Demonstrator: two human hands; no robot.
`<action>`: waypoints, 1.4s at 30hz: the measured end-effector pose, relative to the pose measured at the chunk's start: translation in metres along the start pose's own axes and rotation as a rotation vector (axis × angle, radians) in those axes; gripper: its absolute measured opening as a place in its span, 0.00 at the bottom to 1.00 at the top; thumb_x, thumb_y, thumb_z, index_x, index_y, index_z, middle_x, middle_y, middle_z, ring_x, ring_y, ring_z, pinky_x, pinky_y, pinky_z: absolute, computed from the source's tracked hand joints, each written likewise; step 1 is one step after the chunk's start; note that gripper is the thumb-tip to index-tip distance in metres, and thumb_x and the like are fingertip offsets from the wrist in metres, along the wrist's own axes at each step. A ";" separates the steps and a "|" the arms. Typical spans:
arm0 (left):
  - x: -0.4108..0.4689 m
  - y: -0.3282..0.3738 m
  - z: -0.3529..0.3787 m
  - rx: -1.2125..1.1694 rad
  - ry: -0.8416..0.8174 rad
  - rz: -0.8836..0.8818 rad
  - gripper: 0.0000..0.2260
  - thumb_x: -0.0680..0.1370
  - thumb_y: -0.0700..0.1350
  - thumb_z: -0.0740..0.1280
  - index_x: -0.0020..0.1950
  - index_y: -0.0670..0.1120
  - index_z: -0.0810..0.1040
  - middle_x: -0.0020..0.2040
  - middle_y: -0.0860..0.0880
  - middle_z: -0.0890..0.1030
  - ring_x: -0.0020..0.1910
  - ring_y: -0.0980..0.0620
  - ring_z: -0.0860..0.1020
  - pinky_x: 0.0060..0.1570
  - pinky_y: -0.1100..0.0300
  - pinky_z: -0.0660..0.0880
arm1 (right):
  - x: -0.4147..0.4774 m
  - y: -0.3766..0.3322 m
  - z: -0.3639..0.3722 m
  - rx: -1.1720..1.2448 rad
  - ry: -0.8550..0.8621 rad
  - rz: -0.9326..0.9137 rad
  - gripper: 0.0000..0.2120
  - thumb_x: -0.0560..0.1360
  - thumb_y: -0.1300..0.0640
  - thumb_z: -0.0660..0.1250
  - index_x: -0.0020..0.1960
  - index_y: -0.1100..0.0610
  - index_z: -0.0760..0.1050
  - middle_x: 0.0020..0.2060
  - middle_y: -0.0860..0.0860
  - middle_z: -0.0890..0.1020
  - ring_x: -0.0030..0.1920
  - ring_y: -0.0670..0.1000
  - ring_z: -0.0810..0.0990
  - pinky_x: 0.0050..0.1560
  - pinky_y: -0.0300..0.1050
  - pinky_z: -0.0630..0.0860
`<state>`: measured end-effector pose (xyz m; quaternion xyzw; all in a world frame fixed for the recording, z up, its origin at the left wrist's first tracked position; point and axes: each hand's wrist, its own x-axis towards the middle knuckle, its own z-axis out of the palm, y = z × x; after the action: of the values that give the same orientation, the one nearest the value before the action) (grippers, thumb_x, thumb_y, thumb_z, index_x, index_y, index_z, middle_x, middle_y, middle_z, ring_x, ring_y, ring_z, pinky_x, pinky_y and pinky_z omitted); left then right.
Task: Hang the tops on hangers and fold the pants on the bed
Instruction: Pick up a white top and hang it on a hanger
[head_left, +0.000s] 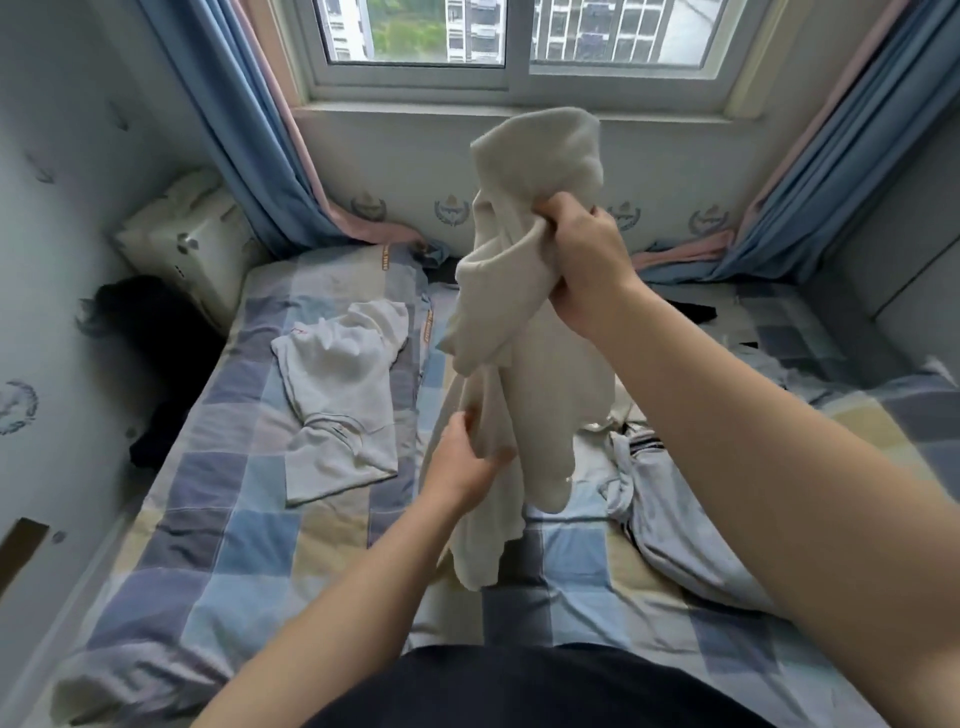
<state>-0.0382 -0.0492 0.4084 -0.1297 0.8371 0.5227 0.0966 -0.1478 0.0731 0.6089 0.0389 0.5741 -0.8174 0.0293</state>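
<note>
A cream garment (540, 364) hangs bunched in the air above the checked bed (218, 561). My right hand (582, 260) grips its upper part, raised toward the window. Lower down, my left hand (462, 467) pinches a hanging fold of the same garment. A white top (340, 395) lies crumpled on the bed to the left. A pale grey garment with dark stripes (670, 519) lies on the bed at the right, under my right forearm. No hanger is in view.
A cream case (192, 244) stands in the far left corner beside blue and pink curtains (270, 156). Dark clothes (156, 441) lie at the bed's left edge and more dark cloth (691, 309) at the far right. Walls close in on both sides.
</note>
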 end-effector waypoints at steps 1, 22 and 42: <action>0.005 -0.003 0.005 0.028 0.018 -0.035 0.36 0.73 0.56 0.75 0.76 0.49 0.64 0.69 0.50 0.74 0.66 0.47 0.75 0.60 0.50 0.75 | 0.002 -0.006 0.001 0.019 0.000 -0.007 0.10 0.76 0.59 0.65 0.56 0.58 0.77 0.44 0.56 0.83 0.45 0.57 0.83 0.50 0.59 0.82; 0.000 0.037 -0.030 -0.413 0.213 0.175 0.14 0.81 0.42 0.67 0.39 0.55 0.85 0.35 0.56 0.84 0.36 0.62 0.79 0.40 0.67 0.75 | 0.013 0.029 -0.062 -0.065 0.117 0.197 0.09 0.81 0.60 0.62 0.61 0.55 0.74 0.50 0.56 0.81 0.48 0.57 0.80 0.42 0.51 0.79; -0.017 0.119 -0.060 -1.101 0.046 -0.095 0.08 0.85 0.42 0.59 0.58 0.39 0.74 0.42 0.41 0.81 0.36 0.48 0.83 0.35 0.56 0.81 | -0.103 0.173 -0.115 -0.749 -0.029 0.093 0.04 0.75 0.59 0.68 0.44 0.51 0.78 0.37 0.48 0.82 0.42 0.50 0.79 0.43 0.49 0.75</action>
<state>-0.0615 -0.0512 0.5412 -0.2099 0.4353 0.8752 0.0197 -0.0255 0.1229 0.4183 0.0399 0.8304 -0.5489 0.0867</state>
